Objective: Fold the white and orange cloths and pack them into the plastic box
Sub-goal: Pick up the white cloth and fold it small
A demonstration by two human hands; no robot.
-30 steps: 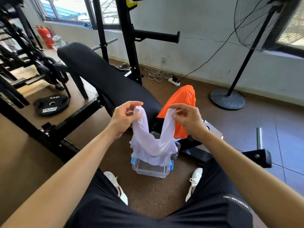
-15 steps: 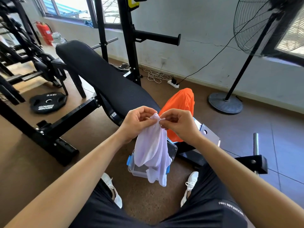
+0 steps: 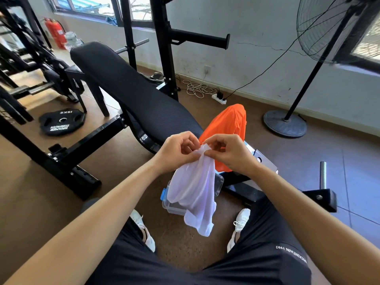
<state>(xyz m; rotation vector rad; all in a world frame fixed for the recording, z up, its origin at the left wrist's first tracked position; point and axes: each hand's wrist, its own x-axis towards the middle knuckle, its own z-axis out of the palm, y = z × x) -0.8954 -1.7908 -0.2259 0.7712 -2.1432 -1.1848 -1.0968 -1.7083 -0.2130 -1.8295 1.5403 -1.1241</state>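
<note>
The white cloth [image 3: 195,192] hangs folded in half from both my hands, which meet at its top edge. My left hand [image 3: 176,151] and my right hand [image 3: 230,153] each pinch a corner, fingers touching. Below the cloth a clear plastic box [image 3: 219,182] with blue clips sits on the floor between my feet, mostly hidden by the cloth. The orange cloth [image 3: 228,124] lies draped over the low end of the black bench, behind my hands.
The padded black bench [image 3: 131,93] slants up to the left on its steel frame [image 3: 67,161]. A 15 kg weight plate [image 3: 61,122] lies on the floor at left. A standing fan base [image 3: 284,123] and a power strip [image 3: 220,98] sit by the wall.
My hands came together, bringing the two top corners of the white cloth side by side, so it now hangs doubled. The view shifted slightly.
</note>
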